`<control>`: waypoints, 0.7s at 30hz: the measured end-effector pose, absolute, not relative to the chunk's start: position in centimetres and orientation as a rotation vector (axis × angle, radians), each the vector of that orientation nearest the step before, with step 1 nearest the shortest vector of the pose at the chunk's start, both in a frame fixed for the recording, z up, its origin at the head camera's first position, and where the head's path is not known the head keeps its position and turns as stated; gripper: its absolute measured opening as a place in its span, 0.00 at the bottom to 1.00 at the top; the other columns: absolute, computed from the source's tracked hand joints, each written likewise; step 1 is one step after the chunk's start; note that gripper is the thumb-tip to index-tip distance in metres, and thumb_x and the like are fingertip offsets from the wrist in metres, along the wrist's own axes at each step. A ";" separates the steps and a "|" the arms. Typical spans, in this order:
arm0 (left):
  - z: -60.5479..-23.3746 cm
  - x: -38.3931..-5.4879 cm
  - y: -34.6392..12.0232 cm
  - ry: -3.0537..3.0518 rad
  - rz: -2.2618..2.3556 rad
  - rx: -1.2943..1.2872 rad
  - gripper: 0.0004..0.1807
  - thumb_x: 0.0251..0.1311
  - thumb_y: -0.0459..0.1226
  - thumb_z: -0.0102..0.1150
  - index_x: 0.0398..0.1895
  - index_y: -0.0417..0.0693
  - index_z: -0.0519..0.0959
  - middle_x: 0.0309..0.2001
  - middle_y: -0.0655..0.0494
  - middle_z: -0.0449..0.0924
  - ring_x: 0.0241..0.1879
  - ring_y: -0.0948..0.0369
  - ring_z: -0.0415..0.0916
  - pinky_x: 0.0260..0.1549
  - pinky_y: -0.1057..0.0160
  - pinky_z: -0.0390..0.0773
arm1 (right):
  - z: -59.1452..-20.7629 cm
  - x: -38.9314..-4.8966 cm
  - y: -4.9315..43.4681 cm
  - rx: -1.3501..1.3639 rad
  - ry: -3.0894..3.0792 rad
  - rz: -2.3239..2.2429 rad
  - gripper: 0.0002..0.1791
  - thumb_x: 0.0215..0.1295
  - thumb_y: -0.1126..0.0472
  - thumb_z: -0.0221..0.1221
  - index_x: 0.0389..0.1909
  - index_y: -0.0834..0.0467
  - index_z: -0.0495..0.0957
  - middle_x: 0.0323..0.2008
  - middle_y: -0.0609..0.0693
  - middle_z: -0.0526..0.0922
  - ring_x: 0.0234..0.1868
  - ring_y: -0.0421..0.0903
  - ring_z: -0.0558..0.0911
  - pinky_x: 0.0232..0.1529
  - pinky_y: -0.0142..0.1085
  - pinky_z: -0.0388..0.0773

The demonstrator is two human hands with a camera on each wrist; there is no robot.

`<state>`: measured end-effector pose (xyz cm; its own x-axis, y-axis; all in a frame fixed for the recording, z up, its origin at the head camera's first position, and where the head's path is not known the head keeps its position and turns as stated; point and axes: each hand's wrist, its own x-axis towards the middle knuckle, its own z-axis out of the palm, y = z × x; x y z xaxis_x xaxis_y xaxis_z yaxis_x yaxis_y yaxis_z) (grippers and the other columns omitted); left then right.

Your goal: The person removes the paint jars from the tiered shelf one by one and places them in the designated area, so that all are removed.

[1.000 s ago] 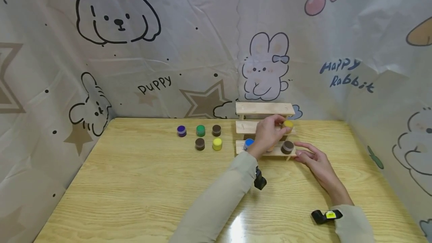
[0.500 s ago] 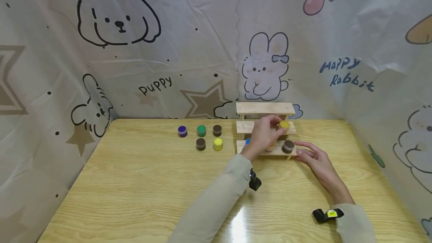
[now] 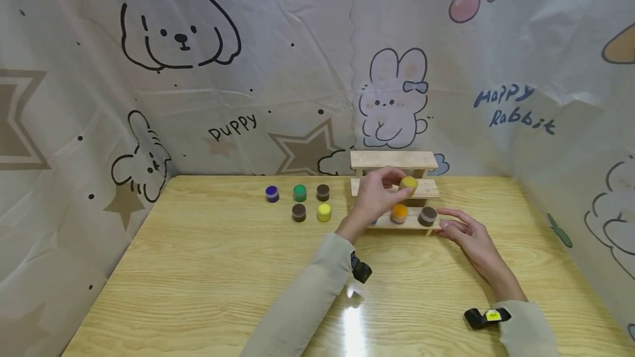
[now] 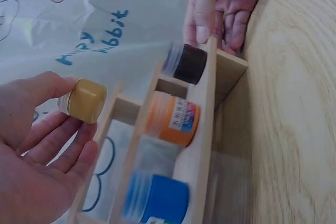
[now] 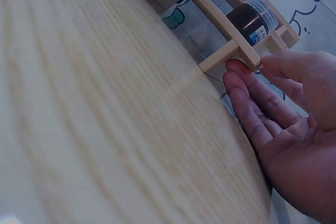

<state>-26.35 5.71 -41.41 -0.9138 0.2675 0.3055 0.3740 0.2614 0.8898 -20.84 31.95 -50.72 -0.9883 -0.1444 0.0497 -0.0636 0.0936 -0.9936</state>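
My left hand (image 3: pixel 375 196) pinches a small jar of ochre-yellow paint (image 3: pixel 408 184) between thumb and fingers, in front of the middle tier of a three-tier wooden rack (image 3: pixel 393 159). The left wrist view shows this jar tilted and apart from the rack. On the lowest tier stand a blue paint jar (image 4: pixel 163 198), an orange paint jar (image 3: pixel 399 214) and a dark brown or black paint jar (image 3: pixel 427 216). My right hand (image 3: pixel 471 238) holds the right end of that lowest tier with its thumb and fingertips. In the head view my left forearm and hand mostly hide the blue jar.
Left of the rack, several paint jars stand on the wooden table (image 3: pixel 223 274): purple (image 3: pixel 272 194), green (image 3: pixel 300 193), yellow (image 3: pixel 324 212) and two dark ones, the nearer (image 3: pixel 299 212) in front. A patterned cloth (image 3: pixel 297 70) hangs behind and at both sides.
My left hand has moved left along the middle tier with the ochre-yellow jar, uncovering the orange jar. My right hand stays at the rack's end.
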 end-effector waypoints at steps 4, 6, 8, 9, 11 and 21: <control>-41.2 -25.9 4.7 -2.363 -1.844 -0.582 0.15 0.59 0.36 0.74 0.49 0.47 0.85 0.44 0.60 0.86 0.46 0.65 0.82 0.48 0.72 0.79 | -50.6 -20.8 32.1 -0.227 2.288 -2.060 0.25 0.77 0.61 0.58 0.69 0.66 0.69 0.48 0.38 0.87 0.48 0.36 0.86 0.49 0.29 0.83; -41.2 -25.7 4.2 -2.342 -1.861 -0.582 0.16 0.59 0.36 0.74 0.50 0.46 0.85 0.45 0.60 0.86 0.47 0.65 0.82 0.49 0.69 0.80 | -50.6 -20.8 32.3 -0.236 2.285 -2.069 0.24 0.77 0.62 0.58 0.69 0.66 0.70 0.48 0.39 0.87 0.47 0.37 0.86 0.49 0.29 0.83; -41.1 -25.6 3.5 -2.329 -1.864 -0.599 0.15 0.60 0.35 0.74 0.50 0.46 0.85 0.46 0.60 0.86 0.48 0.64 0.82 0.51 0.67 0.80 | -50.6 -20.9 32.4 -0.243 2.271 -2.087 0.24 0.77 0.62 0.58 0.69 0.66 0.70 0.48 0.41 0.87 0.47 0.37 0.86 0.49 0.30 0.83; -41.1 -25.5 3.2 -2.329 -1.860 -0.607 0.15 0.60 0.35 0.73 0.51 0.46 0.85 0.46 0.59 0.85 0.48 0.63 0.82 0.52 0.66 0.80 | -50.6 -21.0 32.4 -0.245 2.261 -2.097 0.24 0.77 0.63 0.58 0.69 0.67 0.70 0.47 0.42 0.88 0.47 0.38 0.86 0.49 0.30 0.83; -41.2 -25.4 2.5 -2.320 -1.857 -0.627 0.15 0.61 0.34 0.72 0.51 0.45 0.84 0.47 0.57 0.85 0.49 0.62 0.82 0.54 0.64 0.80 | -50.7 -21.0 32.4 -0.239 2.262 -2.092 0.25 0.77 0.62 0.58 0.69 0.67 0.69 0.48 0.41 0.88 0.47 0.38 0.86 0.49 0.30 0.83; -41.3 -24.3 -0.3 -2.281 -1.847 -0.651 0.15 0.61 0.32 0.72 0.51 0.43 0.83 0.48 0.52 0.84 0.49 0.60 0.81 0.56 0.57 0.81 | -50.7 -20.9 32.0 -0.203 2.296 -2.047 0.26 0.77 0.60 0.58 0.70 0.67 0.68 0.50 0.35 0.85 0.48 0.35 0.85 0.50 0.30 0.83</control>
<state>-24.31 -0.28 -41.35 -0.8975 0.2443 0.3671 0.4099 0.1551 0.8988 -20.89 32.03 -50.72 -0.9896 -0.1369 0.0436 -0.0589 0.1102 -0.9922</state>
